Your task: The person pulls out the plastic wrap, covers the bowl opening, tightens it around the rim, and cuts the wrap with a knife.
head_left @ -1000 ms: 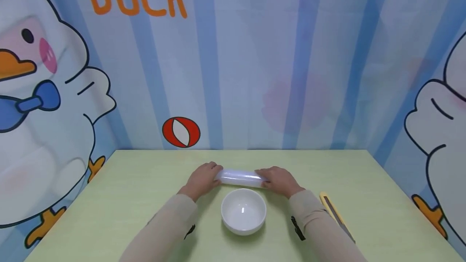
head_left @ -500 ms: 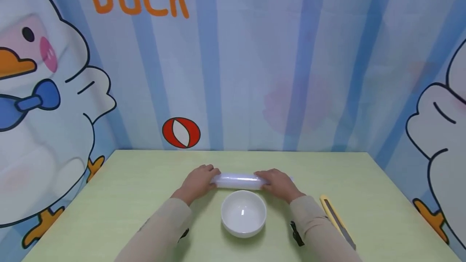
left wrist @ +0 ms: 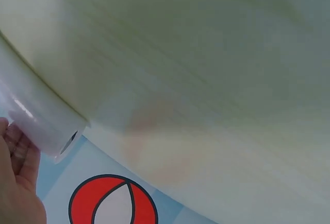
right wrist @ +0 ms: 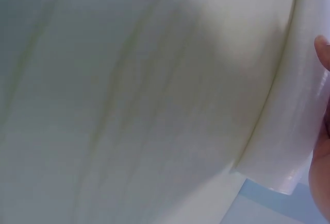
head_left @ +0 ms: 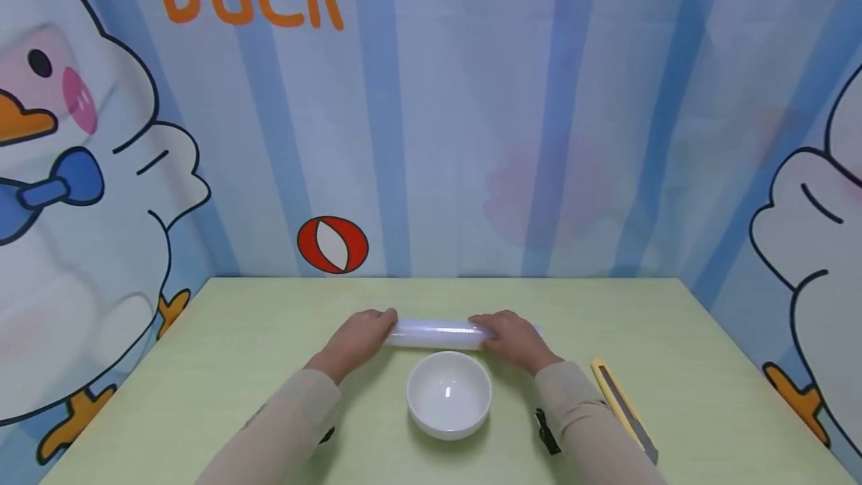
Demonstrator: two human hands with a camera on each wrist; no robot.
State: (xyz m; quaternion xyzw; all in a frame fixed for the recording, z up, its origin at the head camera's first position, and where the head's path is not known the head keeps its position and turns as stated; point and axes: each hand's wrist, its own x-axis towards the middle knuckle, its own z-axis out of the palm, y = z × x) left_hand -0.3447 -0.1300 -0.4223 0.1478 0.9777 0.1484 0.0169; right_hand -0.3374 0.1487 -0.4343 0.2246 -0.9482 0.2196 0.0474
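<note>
From the head, a plastic-film roll point(head_left: 438, 334) ran parallel to the worktop's point(head_left: 269, 335) far edge, beyond the bowl point(head_left: 449, 397), spanning left hand point(head_left: 357, 339) to right hand point(head_left: 517, 339). Left wrist: fingers point(left wrist: 30, 163) touched it, grip unclear. Right wrist: fingers grasped it.

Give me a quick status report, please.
Right hand gripping shiny, whitish plastic-film roll; left hand at its left end, grip unclear. Glossy white round bowl close on near side. Slim yellow cutter off right, clear of roll.
</note>
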